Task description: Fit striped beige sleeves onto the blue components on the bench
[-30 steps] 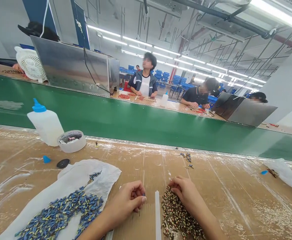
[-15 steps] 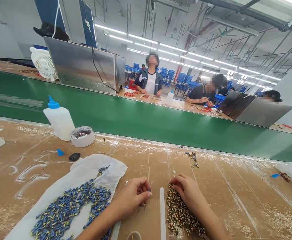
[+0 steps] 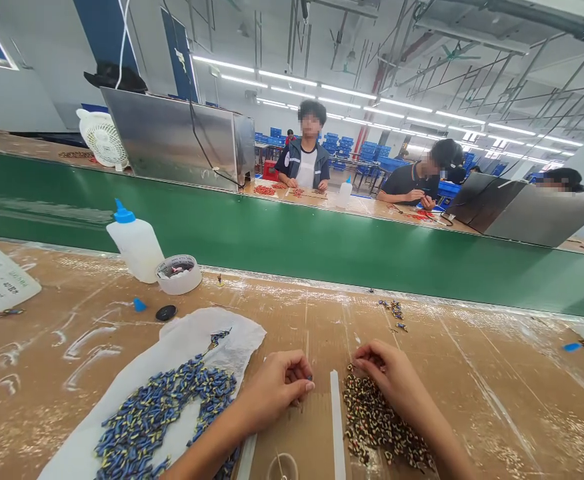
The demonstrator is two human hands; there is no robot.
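Observation:
My left hand (image 3: 278,390) is closed in a pinch above the bare cardboard strip. A bit of a small blue piece (image 3: 311,379) shows at its fingertips; the rest is hidden by the fingers. My right hand (image 3: 389,370) has its thumb and forefinger pinched together at the far edge of a heap of small black, cream and red curved pieces (image 3: 379,427). What it grips is too small to make out. Left of my left hand, many small blue-and-yellow pieces (image 3: 147,413) lie on a white sheet (image 3: 245,337). A white strip (image 3: 337,420) runs between my hands.
A small round cup (image 3: 283,467) with a thin stick stands at the near edge. A blue-tipped squeeze bottle (image 3: 137,247) and a tape roll (image 3: 179,283) stand farther back. Beyond runs a green belt (image 3: 282,237); co-workers (image 3: 308,163) sit across it. Loose pieces (image 3: 396,310) lie ahead.
The view has swung slightly left, so the table's things sit farther right. My left hand keeps its pinch. My right fingertips have shifted slightly at the heap's edge. The co-worker opposite has lowered their head.

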